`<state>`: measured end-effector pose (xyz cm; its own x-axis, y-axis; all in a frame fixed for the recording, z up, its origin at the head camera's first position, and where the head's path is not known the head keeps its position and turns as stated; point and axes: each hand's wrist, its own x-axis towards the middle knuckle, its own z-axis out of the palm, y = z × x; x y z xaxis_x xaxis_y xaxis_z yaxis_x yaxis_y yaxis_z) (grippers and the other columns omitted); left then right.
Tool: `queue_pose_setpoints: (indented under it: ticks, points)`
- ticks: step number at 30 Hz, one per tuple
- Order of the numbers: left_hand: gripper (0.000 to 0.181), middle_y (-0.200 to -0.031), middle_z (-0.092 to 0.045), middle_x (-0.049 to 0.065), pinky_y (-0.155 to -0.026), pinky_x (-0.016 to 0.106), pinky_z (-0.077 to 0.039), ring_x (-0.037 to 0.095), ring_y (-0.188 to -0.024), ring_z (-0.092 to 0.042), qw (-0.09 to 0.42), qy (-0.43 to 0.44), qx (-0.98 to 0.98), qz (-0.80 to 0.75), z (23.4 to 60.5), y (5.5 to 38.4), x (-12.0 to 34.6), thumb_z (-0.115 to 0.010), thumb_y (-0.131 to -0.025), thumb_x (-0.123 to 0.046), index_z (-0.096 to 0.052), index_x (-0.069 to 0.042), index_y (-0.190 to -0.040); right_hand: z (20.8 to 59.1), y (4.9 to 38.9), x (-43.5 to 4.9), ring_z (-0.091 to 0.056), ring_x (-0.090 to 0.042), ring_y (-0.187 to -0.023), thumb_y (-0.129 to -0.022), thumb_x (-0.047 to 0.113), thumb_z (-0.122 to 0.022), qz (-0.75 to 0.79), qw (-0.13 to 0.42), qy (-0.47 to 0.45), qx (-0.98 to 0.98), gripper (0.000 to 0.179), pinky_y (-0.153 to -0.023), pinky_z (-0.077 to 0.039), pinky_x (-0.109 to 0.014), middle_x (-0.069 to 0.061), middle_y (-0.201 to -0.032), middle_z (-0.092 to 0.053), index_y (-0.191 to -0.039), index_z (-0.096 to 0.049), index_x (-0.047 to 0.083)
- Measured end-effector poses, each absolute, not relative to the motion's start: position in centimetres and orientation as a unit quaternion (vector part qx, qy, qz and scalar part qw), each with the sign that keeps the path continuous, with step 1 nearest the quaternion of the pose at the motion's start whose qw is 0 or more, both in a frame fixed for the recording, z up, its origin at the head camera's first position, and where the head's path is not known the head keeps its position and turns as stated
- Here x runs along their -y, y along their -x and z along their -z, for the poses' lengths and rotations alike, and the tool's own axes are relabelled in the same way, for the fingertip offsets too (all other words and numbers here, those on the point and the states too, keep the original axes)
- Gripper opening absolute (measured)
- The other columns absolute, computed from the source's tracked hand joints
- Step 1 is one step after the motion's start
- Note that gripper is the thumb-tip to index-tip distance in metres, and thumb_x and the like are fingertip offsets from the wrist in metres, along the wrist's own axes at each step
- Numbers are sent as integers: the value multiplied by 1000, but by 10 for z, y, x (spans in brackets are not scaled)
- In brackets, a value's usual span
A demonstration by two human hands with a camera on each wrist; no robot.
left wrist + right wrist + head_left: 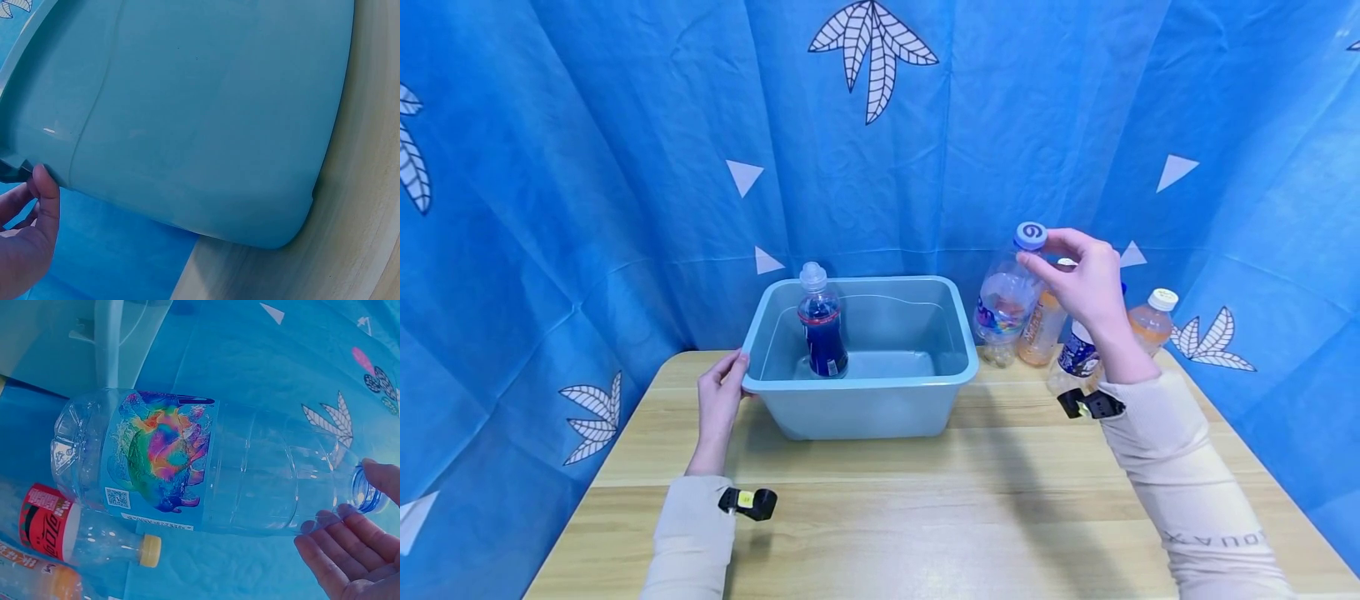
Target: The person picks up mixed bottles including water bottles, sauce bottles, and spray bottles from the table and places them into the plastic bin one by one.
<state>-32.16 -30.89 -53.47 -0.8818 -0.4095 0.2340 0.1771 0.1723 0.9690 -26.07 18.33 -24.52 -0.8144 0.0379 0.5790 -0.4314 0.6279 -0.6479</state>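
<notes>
My right hand (1093, 279) pinches the neck of a large clear plastic bottle (1003, 296) just under its blue cap. The bottle hangs tilted beside the bin's right end, and its multicoloured label (165, 453) shows in the right wrist view. My left hand (721, 396) grips the left rim of a blue-grey plastic bin (865, 384), thumb on the near side in the left wrist view. Inside the bin a bottle of dark blue liquid (825, 337) with a clear cap stands upright.
Right of the bin several bottles stand together: an orange-tinted bottle (1042, 329), a bottle with a dark blue label (1078, 354) and a white-capped bottle (1153, 321). The right wrist view shows a red-labelled bottle (50, 522). A blue curtain (1030, 108) hangs behind the wooden table (887, 517).
</notes>
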Motion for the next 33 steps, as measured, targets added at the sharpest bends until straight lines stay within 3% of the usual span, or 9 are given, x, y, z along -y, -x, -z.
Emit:
queue_pose_setpoints:
  ticks: [24,31,33]
  points:
    - [44,-115,-53,0,-58,24,-51,21,-81,-59,218,-87,730,642,533,323,308,-53,-80,-54,-57,-32,-118,226,271,-156,-60,-23,-93,-77,23,-69,-450,277,-155,835,35,-77,-49,-27,-14,-100,-63,-105,-63,2]
    - [45,-117,-52,9,-57,25,-51,19,-77,-59,185,-74,702,684,510,304,301,-57,-83,-43,-56,-19,-121,227,275,-145,-59,-21,-95,-77,26,-69,-463,257,-151,835,38,-82,-47,-31,-12,-103,-63,-107,-63,3]
    - [45,-116,-53,6,-58,24,-51,17,-77,-59,182,-84,708,677,507,303,299,-56,-83,-45,-56,-22,-121,228,278,-141,-58,-21,-96,-77,26,-69,-467,251,-152,834,38,-83,-46,-33,-12,-104,-62,-107,-62,4]
